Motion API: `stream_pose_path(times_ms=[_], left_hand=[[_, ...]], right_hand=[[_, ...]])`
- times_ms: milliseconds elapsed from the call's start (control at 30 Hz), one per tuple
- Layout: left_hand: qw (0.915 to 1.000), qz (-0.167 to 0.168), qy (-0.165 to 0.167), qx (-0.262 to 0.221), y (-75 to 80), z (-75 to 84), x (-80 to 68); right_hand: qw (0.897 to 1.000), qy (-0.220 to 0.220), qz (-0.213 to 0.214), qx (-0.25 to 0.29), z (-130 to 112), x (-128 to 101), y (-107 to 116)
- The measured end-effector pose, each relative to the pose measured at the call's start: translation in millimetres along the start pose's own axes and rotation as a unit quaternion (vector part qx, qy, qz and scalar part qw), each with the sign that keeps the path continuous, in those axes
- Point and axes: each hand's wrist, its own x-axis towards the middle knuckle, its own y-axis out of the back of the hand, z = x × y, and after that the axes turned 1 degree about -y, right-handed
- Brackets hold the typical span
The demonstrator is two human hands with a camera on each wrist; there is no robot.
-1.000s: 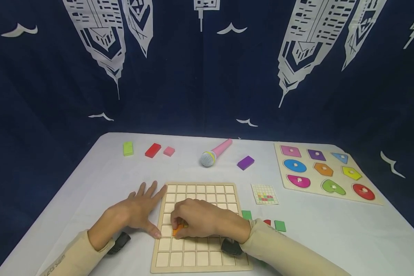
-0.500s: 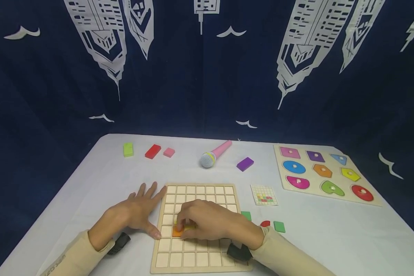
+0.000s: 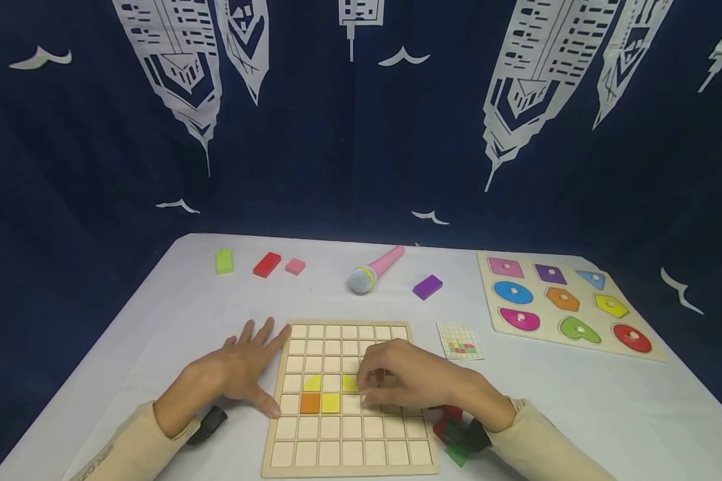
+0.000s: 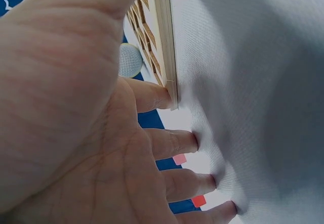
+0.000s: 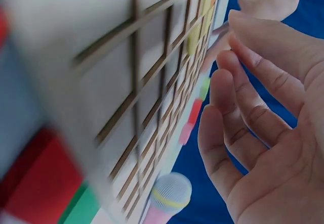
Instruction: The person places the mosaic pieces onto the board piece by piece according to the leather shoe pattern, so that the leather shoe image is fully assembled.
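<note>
One white surface [image 3: 156, 321] under everything. At its near middle, wooden grid board [image 3: 349, 454], mostly bare: only four cells filled, dozens unfilled, so judged an early stage with nearly all of the filling left. At 2 o'clock from that board, well apart, shape puzzle [image 3: 538, 300] with all nine coloured shapes seated. Left hand [image 3: 234, 371] flat on the cloth at the board's 9 o'clock, grip wide, fingers spread, holding nothing, index tip touching the board's far-left corner and thumb against its left edge. Right hand [image 3: 415, 381] over the board's right half, grip loose and half curled, nothing seen between the fingers in the wrist view. At 12 o'clock, pink microphone [image 3: 376, 267], with purple block [image 3: 427, 286] beside it and green block [image 3: 224, 260], red block [image 3: 267, 264] and pink block [image 3: 295, 266] near 11. Pattern card [image 3: 460, 339] just off the board's far-right corner. Smallest: seated yellow tile [image 3: 349, 383] just at 9 o'clock of the right fingertips, close but ungripped; two more yellow tiles and orange tile [image 3: 309, 403] further toward 9. Loose red piece [image 3: 446, 422] by the right wrist, near 5 o'clock.
</note>
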Motion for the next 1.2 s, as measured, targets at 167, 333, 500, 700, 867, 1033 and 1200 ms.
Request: stream_pose_path(times_ms=[167, 333, 500, 700, 867, 1033, 1200], left_hand=[[1.0, 0.002, 0.0, -0.003, -0.1, -0.3, -0.6], [1.0, 0.001, 0.0, -0.006, -0.5, -0.4, -1.0], [1.0, 0.0, 0.0, -0.01, -0.8, 0.4, -1.3], [1.0, 0.004, 0.001, -0.006, -0.4, 0.4, -1.4], [1.0, 0.004, -0.001, -0.004, -0.5, 0.3, -1.2], [1.0, 0.005, -0.001, -0.003, -0.7, 0.3, -0.1], [1.0, 0.006, 0.001, -0.001, -0.7, 0.1, 0.9]], right_hand=[[0.999, -0.027, -0.001, 0.02, 10, -15, 6], [0.998, -0.053, 0.001, 0.024, 18, -28, 11], [0.996, -0.085, 0.008, 0.027, 27, -44, 16], [0.993, -0.115, 0.015, 0.005, 41, -58, 20], [0.99, -0.144, 0.013, 0.002, 53, -66, 21], [0.988, -0.156, 0.013, 0.0, 60, -72, 22], [0.987, -0.162, 0.01, 0.001, 62, -74, 23]])
